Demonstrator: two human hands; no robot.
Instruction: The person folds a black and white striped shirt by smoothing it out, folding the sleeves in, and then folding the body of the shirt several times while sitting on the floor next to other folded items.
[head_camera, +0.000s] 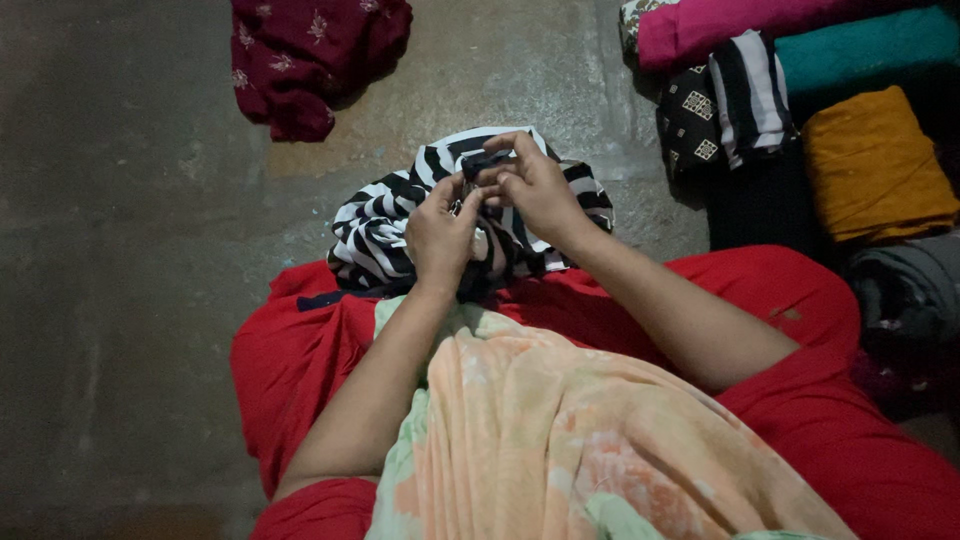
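Nearest us, a peach and green floral cloth (560, 430) drapes over our red-clad lap (800, 330). Our forearms reach forward, elbows bent. Our left hand (440, 238) and right hand (535, 185) meet, fingertips pinched narrowly on a fold of the black-and-white striped garment (385, 225), bunched at our knees on the concrete floor (130, 250). Farther right lie folded cloths: mustard (875, 165), teal (865, 50), pink (720, 25), another striped piece (752, 95). Far left, a maroon embroidered cloth (310, 55).

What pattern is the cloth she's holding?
Black and white stripes on the cloth, clearest in the head view.
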